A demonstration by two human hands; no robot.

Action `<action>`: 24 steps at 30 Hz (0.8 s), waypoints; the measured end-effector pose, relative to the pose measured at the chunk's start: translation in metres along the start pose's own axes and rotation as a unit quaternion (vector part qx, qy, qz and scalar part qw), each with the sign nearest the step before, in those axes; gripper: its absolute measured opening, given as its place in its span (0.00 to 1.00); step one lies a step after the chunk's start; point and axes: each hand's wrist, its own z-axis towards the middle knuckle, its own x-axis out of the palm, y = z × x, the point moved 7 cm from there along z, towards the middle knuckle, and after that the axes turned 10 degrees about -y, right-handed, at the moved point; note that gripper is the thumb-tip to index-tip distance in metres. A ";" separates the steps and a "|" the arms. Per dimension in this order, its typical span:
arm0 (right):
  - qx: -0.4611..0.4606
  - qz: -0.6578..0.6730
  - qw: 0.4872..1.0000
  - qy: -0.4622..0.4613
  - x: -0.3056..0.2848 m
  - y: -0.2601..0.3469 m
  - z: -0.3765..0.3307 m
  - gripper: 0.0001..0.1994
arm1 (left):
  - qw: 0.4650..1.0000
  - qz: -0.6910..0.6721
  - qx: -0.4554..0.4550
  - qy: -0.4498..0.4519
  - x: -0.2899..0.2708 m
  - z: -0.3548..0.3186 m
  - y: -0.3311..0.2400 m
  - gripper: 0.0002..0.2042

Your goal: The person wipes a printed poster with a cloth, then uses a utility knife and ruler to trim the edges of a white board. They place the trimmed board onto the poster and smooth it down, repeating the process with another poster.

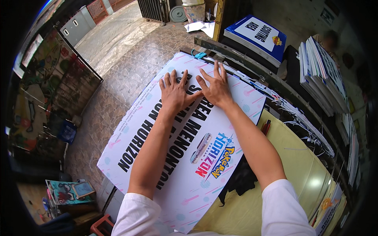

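Note:
A large white printed sign board with bold black lettering, pastel patterns and a colourful logo lies slanted across the work table in front of me. Both my arms reach over it to its far part. My left hand lies on the lettering with its fingers spread. Just to its right, my right hand also rests on the board, fingers apart, its thumb close to the left thumb. Neither hand grips anything. Under the board's right edge, a black cloth shows in part.
Yellowish sheeting covers the table at the right. Stacked blue-and-white boards lie at the back right, beside a leaning stack of boards. A bucket stands on the tiled floor. A red plastic stool is at lower left.

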 end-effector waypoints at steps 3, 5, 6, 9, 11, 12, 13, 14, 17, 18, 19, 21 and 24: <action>-0.005 -0.108 0.994 0.031 0.005 0.001 -0.004 0.35 | 1.000 0.018 0.014 -0.010 -0.003 0.002 -0.001 0.46; -0.005 -0.086 0.996 0.032 0.004 0.003 -0.006 0.36 | 0.999 0.026 0.016 -0.012 -0.003 0.002 -0.001 0.44; -0.010 -0.067 0.997 0.030 0.004 0.005 -0.006 0.36 | 0.999 0.027 0.016 -0.014 -0.003 0.002 -0.001 0.42; -0.005 -0.060 0.998 0.035 0.006 0.005 -0.006 0.37 | 0.999 0.024 0.018 -0.012 -0.003 0.001 -0.001 0.40; -0.004 -0.072 0.996 0.044 0.010 0.004 -0.005 0.37 | 1.000 0.013 0.019 -0.015 -0.003 0.001 -0.001 0.39; -0.002 -0.083 0.996 0.045 0.011 0.003 -0.005 0.37 | 1.000 0.005 0.014 -0.006 -0.002 0.001 -0.001 0.38; -0.007 -0.080 0.997 0.024 0.010 0.003 -0.004 0.36 | 1.000 0.002 0.015 -0.004 -0.002 0.001 -0.001 0.39; -0.009 -0.084 0.996 0.004 0.008 0.004 -0.003 0.35 | 1.000 -0.004 0.010 0.008 -0.001 0.001 0.000 0.41; -0.028 -0.056 0.998 0.014 0.005 0.006 -0.004 0.33 | 1.000 -0.008 -0.011 -0.003 -0.001 0.001 0.002 0.46; -0.043 -0.037 0.998 0.018 0.003 0.008 -0.006 0.32 | 1.000 -0.012 -0.024 -0.007 -0.001 0.001 0.003 0.48; -0.047 -0.034 0.998 0.037 0.003 0.008 -0.007 0.31 | 1.000 -0.002 -0.016 -0.010 0.000 0.001 0.003 0.49; -0.068 -0.044 0.995 0.059 0.002 0.011 -0.009 0.29 | 1.000 0.006 -0.013 0.001 0.002 0.000 0.003 0.52; -0.051 -0.041 0.997 0.044 0.001 0.013 -0.007 0.29 | 1.000 -0.001 -0.018 0.003 0.003 0.000 0.004 0.52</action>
